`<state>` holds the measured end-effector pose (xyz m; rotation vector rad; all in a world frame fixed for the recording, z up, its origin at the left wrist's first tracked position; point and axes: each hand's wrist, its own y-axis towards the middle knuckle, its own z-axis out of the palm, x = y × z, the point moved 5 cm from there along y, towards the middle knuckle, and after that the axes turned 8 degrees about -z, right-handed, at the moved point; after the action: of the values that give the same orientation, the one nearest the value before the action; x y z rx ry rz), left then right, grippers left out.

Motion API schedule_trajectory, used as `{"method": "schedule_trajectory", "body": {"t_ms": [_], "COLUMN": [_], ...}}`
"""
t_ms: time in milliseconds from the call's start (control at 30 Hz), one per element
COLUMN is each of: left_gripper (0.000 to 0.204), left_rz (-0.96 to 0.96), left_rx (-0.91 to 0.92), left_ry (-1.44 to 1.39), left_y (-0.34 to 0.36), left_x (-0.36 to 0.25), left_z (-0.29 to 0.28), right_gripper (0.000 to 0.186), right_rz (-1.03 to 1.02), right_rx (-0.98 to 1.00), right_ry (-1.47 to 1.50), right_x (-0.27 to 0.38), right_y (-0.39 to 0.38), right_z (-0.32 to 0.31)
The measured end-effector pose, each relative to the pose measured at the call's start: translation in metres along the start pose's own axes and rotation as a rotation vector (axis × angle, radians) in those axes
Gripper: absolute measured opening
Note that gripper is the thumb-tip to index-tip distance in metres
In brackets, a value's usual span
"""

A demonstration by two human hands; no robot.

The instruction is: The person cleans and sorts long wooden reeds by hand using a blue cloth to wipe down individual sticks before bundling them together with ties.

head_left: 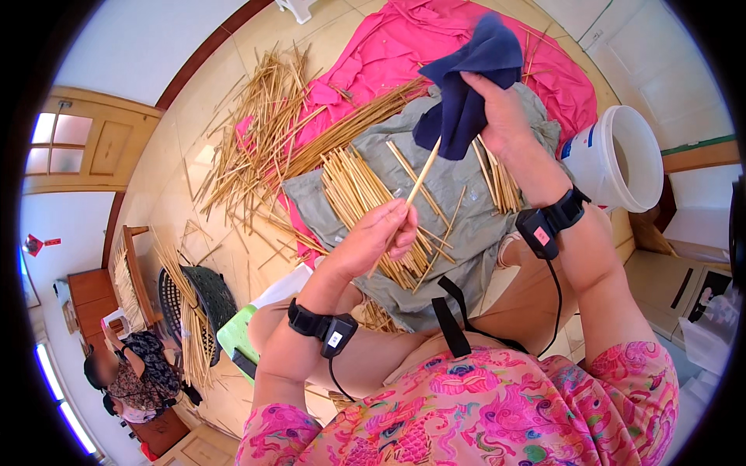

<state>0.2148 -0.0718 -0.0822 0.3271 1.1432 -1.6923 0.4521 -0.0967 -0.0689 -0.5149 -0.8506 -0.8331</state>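
Note:
My left hand (381,234) is closed round a thin pale stick (424,172), which slants up and to the right. Its upper end goes into a dark blue cloth (464,101). My right hand (505,116) grips that cloth, thumb on top, and part of the cloth flares out above the hand. Whether the fingers press on the stick through the cloth is hidden. Below, a grey cloth (486,233) bears a pile of pale sticks (359,190) beside my left hand and a smaller bunch of sticks (501,180) under my right forearm.
A large heap of rough sticks (256,128) spreads over the tiled floor and a pink cloth (381,46). At right stands a white bucket (622,159). Left of my knee are a green stool (235,339) and a dark basket (210,299). Another person (136,373) sits at far left.

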Motion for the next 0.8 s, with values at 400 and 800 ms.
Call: {"method": "schedule_trajectory", "body": {"t_ms": [400, 800], "left_gripper": [0.015, 0.019], "left_rz": [0.257, 0.411], "left_rx": [-0.473, -0.658], "left_ry": [0.492, 0.942], "left_y": [0.003, -0.015], "left_x": [-0.004, -0.005], "left_z": [-0.038, -0.005], "right_gripper": [0.026, 0.023], "right_rz": [0.167, -0.082], "right_rx": [0.247, 0.007], "right_ry": [-0.172, -0.171], "right_x": [-0.060, -0.012], "right_y": [-0.084, -0.013], "right_z": [0.037, 0.013]}}
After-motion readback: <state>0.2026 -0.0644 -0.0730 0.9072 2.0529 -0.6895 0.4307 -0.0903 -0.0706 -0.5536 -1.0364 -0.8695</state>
